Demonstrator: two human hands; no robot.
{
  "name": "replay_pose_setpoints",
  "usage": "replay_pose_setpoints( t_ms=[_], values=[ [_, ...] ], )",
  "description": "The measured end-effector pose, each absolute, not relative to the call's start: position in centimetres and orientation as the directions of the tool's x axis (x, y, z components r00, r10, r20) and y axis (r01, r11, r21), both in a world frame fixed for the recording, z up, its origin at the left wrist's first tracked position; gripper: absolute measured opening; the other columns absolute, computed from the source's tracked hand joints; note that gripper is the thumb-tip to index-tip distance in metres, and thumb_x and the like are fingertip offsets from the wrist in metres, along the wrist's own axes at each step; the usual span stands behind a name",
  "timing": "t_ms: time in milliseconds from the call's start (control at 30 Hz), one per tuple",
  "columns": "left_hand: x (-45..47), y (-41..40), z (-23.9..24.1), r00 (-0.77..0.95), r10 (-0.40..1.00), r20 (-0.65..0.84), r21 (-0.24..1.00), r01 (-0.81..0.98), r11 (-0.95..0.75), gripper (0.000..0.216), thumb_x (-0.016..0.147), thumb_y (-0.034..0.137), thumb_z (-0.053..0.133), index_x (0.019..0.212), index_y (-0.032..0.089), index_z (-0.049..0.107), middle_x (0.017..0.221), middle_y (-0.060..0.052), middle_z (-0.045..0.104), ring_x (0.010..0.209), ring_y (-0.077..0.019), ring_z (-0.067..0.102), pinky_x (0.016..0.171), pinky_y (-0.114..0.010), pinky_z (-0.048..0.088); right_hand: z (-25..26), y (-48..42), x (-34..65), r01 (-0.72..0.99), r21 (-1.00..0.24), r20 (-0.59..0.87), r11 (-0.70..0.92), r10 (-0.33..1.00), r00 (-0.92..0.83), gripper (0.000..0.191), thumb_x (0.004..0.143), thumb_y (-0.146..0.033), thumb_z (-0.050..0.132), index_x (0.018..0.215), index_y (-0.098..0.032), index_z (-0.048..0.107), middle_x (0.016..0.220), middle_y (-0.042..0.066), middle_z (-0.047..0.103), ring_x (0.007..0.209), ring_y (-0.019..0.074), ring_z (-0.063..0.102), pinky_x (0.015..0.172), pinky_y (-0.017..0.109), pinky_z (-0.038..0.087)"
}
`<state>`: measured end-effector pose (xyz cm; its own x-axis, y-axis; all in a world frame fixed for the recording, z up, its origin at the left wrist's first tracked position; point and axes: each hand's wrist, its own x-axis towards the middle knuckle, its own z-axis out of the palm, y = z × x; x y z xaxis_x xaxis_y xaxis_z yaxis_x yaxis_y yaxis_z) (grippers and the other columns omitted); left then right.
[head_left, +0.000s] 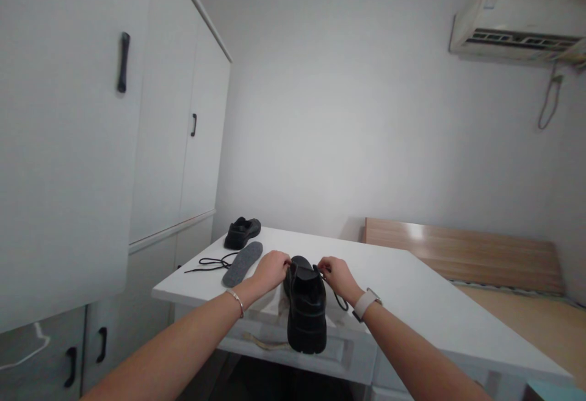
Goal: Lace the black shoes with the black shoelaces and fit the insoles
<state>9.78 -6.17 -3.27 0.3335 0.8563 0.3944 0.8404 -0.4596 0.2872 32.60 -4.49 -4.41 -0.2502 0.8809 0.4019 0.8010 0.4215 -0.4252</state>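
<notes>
A black shoe (307, 318) stands at the table's near edge, its heel toward me. My left hand (273, 270) is closed in a pinch at the left side of the shoe's opening; the fingertips are partly hidden. At the opening's right side, my right hand (337, 276) is pinched on a black shoelace (342, 303), part of which hangs in a loop below the hand. A grey insole (242, 265) lies left of my left hand. Beside it is another black shoelace (213, 262), loose on the table. A second black shoe (242, 232) sits at the far left corner.
The white table (394, 303) has drawers under its front edge. White cabinets (178, 144) with black handles stand along the left. Beyond the table at right is a bed frame with a wooden headboard (467, 254). An air conditioner (522, 25) hangs high on the right.
</notes>
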Motion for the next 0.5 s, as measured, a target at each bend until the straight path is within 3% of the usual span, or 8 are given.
replay_pose_setpoints(
  t_ms=[500],
  values=[
    [10.06,-6.5,-3.03,0.327,0.85,0.413,0.405,0.77,-0.493,0.022,0.097,0.033,0.059,0.108,0.015,0.066,0.11,-0.007,0.068,0.099,-0.0212,0.066,0.09,-0.043,0.054,-4.32,-4.28,31.79,0.913,-0.16,0.372,0.376,0.879,-0.298,0.022,0.096,-0.033,0.06,0.112,-0.018,0.064,0.116,0.007,0.066,0.099,0.0208,0.065,0.087,0.042,0.055]
  ],
)
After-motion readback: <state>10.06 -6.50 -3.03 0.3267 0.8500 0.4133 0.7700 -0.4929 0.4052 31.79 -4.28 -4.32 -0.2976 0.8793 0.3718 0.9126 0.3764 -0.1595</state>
